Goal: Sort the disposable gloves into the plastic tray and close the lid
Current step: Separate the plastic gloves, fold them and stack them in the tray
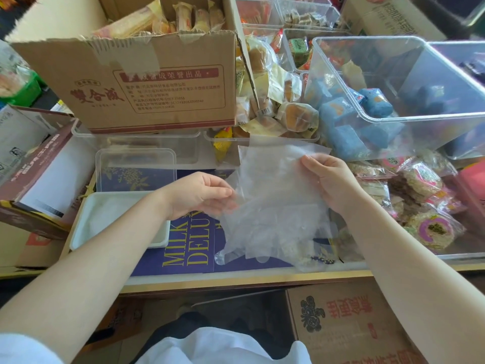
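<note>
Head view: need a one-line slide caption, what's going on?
Both hands, left hand and right hand, hold clear disposable gloves above the counter, right of the open white plastic tray and its clear lid.

I see thin, translucent plastic film in the disposable gloves [273, 206], softly crinkled and faintly glossy, pinched by my left hand [202, 193] and right hand [328, 177]. To the near left, the plastic tray [78, 232] looks white, smooth and matt, and its clear lid [135, 169] just beyond is glossy and see-through. Under them lies a dark blue printed box [189, 258], smooth card with gilt lettering. At the far left stands a cardboard carton [147, 85], matt brown, rough-edged, with shiny tape strips. The far-right clear bin [393, 82] is hard, glossy plastic.
</note>
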Demonstrator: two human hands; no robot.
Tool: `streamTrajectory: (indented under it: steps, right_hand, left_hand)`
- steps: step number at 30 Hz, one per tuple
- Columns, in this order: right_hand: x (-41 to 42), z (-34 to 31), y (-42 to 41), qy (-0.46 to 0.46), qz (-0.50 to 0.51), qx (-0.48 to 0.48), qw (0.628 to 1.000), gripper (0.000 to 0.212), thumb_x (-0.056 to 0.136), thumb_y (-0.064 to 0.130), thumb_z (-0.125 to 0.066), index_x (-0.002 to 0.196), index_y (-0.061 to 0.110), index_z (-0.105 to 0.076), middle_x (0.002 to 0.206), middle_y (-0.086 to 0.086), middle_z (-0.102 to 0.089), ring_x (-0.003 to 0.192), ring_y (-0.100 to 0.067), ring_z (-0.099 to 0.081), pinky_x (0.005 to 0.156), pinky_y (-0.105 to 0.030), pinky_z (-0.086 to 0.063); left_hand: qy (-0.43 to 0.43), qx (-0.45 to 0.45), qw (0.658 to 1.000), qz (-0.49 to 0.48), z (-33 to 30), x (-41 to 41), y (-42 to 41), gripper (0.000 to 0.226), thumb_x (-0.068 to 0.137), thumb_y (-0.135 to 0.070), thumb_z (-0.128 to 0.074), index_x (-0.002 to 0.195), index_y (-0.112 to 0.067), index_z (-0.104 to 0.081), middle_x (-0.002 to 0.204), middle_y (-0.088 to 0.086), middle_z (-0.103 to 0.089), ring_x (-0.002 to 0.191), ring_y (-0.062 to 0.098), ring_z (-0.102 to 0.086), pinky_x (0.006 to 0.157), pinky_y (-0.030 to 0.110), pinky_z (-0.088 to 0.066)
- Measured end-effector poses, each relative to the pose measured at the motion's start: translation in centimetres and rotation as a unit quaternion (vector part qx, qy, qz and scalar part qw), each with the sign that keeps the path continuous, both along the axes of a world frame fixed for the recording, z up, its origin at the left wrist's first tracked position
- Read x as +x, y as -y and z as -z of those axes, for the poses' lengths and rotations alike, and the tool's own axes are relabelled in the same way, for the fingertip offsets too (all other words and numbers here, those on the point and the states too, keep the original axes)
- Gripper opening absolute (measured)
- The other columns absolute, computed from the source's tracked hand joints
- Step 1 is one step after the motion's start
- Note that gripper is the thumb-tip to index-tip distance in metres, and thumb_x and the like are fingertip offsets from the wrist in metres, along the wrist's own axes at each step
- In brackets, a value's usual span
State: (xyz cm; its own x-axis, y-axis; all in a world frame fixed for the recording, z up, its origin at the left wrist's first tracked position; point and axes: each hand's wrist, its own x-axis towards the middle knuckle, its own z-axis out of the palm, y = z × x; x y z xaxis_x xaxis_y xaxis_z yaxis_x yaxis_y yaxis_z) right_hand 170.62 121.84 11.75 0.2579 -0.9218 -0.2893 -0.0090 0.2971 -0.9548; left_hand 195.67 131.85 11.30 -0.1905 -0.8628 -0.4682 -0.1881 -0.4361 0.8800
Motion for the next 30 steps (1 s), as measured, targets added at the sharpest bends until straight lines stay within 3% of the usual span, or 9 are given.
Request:
streamTrajectory:
  steps: [5,9,13,15,18,22,24,27,30]
  right_hand:
    - [0.0,-0.4,0.3,0.031,-0.019,-0.011,0.999,0.025,0.094,0.017,-0.054,0.074,0.012,-0.069,0.066,0.000,-0.069,0.060,-0.012,-0.062,0.064,-0.025,-0.052]
    - [0.0,-1.0,0.8,0.060,-0.034,-0.021,0.997,0.024,0.094,0.018,-0.051,0.076,0.013,-0.066,0.068,0.002,-0.066,0.065,-0.013,-0.059,0.068,-0.026,-0.047]
    - [-0.4,-1.3,1.3,0.017,-0.027,-0.051,0.998,0.012,0.090,0.015,-0.058,0.081,0.010,-0.064,0.066,0.002,-0.066,0.063,-0.013,-0.058,0.064,-0.025,-0.050]
    - [-0.6,-1.2,1.5,-0.042,-0.001,-0.081,0.996,0.010,0.088,0.013,-0.062,0.080,0.011,-0.067,0.064,0.003,-0.066,0.060,-0.012,-0.058,0.059,-0.024,-0.050]
    - [-0.9,-0.6,1.8,-0.095,0.005,-0.127,0.987,0.010,0.088,0.010,-0.063,0.081,0.015,-0.068,0.071,0.003,-0.066,0.062,-0.009,-0.057,0.059,-0.020,-0.048]
    - [-0.6,0.6,1.9,-0.122,-0.026,-0.142,0.982,0.020,0.089,0.004,-0.059,0.088,0.019,-0.071,0.074,0.011,-0.069,0.069,-0.008,-0.056,0.065,-0.018,-0.045]
    - [-0.1,1.4,1.7,-0.144,-0.045,-0.143,0.978,0.028,0.090,0.004,-0.056,0.083,0.026,-0.070,0.069,0.014,-0.067,0.064,-0.005,-0.053,0.059,-0.017,-0.043]
    - [0.9,3.5,1.4,-0.169,-0.093,-0.119,0.974,0.025,0.091,0.003,-0.055,0.082,0.024,-0.065,0.067,0.008,-0.061,0.053,-0.001,-0.050,0.052,-0.015,-0.041]
    - [2.2,5.8,1.6,-0.188,-0.132,-0.089,0.969,0.018,0.091,0.006,-0.057,0.081,0.020,-0.060,0.064,0.012,-0.064,0.052,-0.003,-0.049,0.056,-0.019,-0.042]
  left_hand:
    - [-0.037,-0.017,0.999,-0.032,0.8,0.3,0.0,0.022,0.083,-0.032,-0.058,0.092,-0.013,-0.063,0.106,0.013,-0.070,0.103,0.030,-0.065,0.098,0.044,-0.046]
    - [-0.003,-0.013,0.999,0.035,0.2,-0.4,0.0,0.031,0.083,-0.036,-0.056,0.106,-0.016,-0.064,0.097,0.007,-0.073,0.090,0.024,-0.069,0.087,0.033,-0.052]
    - [0.029,-0.048,0.998,0.017,0.1,0.0,0.2,0.009,0.089,-0.011,-0.059,0.092,-0.005,-0.065,0.073,0.003,-0.071,0.057,0.013,-0.065,0.077,0.040,-0.050]
    - [0.023,-0.063,0.998,-0.013,0.0,0.1,0.2,0.006,0.089,-0.007,-0.059,0.089,-0.004,-0.064,0.058,-0.003,-0.066,0.048,0.005,-0.058,0.070,0.032,-0.048]
    - [0.027,-0.080,0.995,-0.048,-0.2,0.5,0.2,0.005,0.087,-0.002,-0.061,0.089,-0.006,-0.063,0.054,-0.006,-0.065,0.046,0.001,-0.057,0.056,0.016,-0.044]
    - [0.047,-0.078,0.994,-0.059,0.7,1.4,0.1,0.018,0.082,-0.001,-0.066,0.094,-0.014,-0.065,0.062,-0.006,-0.068,0.053,0.003,-0.058,0.056,0.016,-0.045]
    - [0.008,-0.039,0.999,-0.012,1.9,2.0,-0.3,0.034,0.077,-0.017,-0.074,0.108,-0.016,-0.062,0.073,-0.004,-0.071,0.067,0.006,-0.065,0.064,0.018,-0.050]
    - [-0.136,0.076,0.986,0.059,4.1,2.4,-0.3,0.093,0.053,-0.071,-0.073,0.126,-0.015,-0.058,0.113,0.010,-0.068,0.104,0.020,-0.065,0.083,0.023,-0.052]
    - [-0.218,0.145,0.963,0.055,5.5,2.4,1.3,0.092,0.053,-0.087,-0.051,0.103,-0.013,-0.074,0.101,0.008,-0.071,0.094,0.019,-0.066,0.078,0.023,-0.052]
